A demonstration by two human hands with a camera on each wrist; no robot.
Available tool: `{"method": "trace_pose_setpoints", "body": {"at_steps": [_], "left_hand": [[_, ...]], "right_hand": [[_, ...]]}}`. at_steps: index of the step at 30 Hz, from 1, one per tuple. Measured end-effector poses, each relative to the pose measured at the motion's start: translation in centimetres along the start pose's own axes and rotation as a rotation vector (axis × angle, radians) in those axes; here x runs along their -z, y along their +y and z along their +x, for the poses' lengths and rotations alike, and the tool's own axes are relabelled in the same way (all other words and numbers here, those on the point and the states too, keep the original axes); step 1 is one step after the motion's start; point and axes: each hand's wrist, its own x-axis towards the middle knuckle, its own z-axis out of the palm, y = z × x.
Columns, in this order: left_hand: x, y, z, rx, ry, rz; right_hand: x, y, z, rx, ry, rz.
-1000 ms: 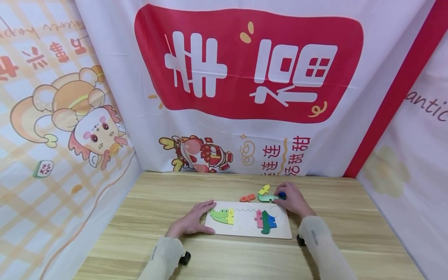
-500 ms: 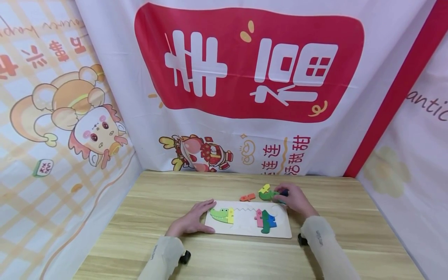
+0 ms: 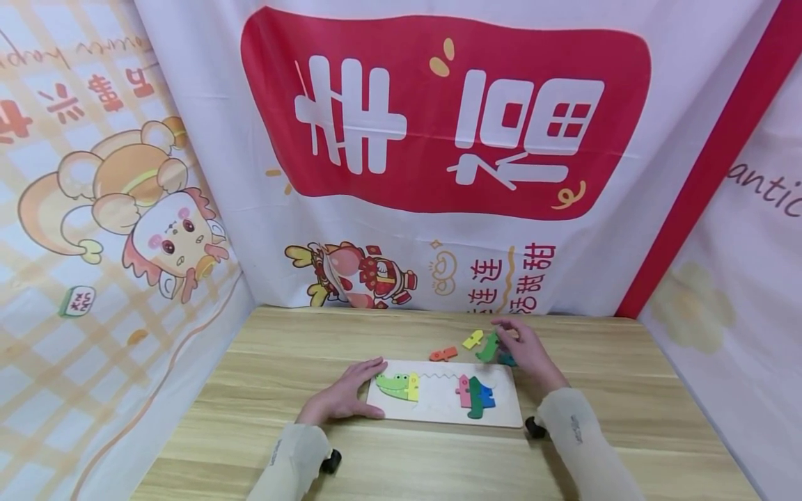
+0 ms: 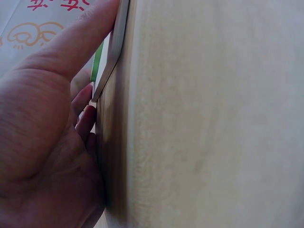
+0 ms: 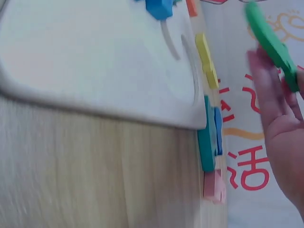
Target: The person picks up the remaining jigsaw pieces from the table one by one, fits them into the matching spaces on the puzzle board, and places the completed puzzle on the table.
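A crocodile puzzle board [image 3: 438, 410] lies flat, with a light green head piece [image 3: 392, 385] and a yellow piece [image 3: 413, 387] at its left. Toward its right end sit a pink piece [image 3: 464, 392], a dark green leg piece [image 3: 476, 400] and a blue piece [image 3: 486, 396]. My left hand [image 3: 343, 395] holds the board's left end, thumb [image 4: 80, 40] along the front edge and fingers at the far corner. Behind the board's right end, my right hand [image 3: 526, 355] pinches a green puzzle piece [image 3: 488, 348], raised and tilted in the right wrist view.
Loose pieces lie behind the board: an orange one [image 3: 443, 353], a yellow one [image 3: 473, 339], and, by the right hand, a teal one [image 5: 206, 137], a blue one [image 5: 218, 130] and a pink one [image 5: 214, 186]. A printed cloth [image 3: 438, 278] hangs behind the wooden table [image 3: 401, 459].
The green piece, earlier lying against the loose yellow piece, is now lifted and turned upright in my right hand. A teal piece shows below that hand. My left hand stays put.
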Motion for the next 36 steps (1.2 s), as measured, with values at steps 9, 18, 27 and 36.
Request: {"method": "trace_pose_setpoints", "body": {"at_steps": [9,18,27,36], "left_hand": [[-0.15,-0.07,0.02,-0.031,0.008,0.008],[-0.31,-0.27,0.02,-0.017,0.003,0.005],[-0.33,-0.33,-0.01,-0.016,0.000,0.002],[-0.05,-0.08,-0.03,-0.013,-0.002,-0.005]], "right_hand": [[-0.50,-0.48,-0.17,-0.035,0.152,0.080],[-0.42,-0.15,-0.68,-0.067,0.100,0.092],[-0.43,0.29,-0.54,-0.026,0.017,0.196],[-0.39,0.26,-0.53,-0.023,0.002,0.212]]}}
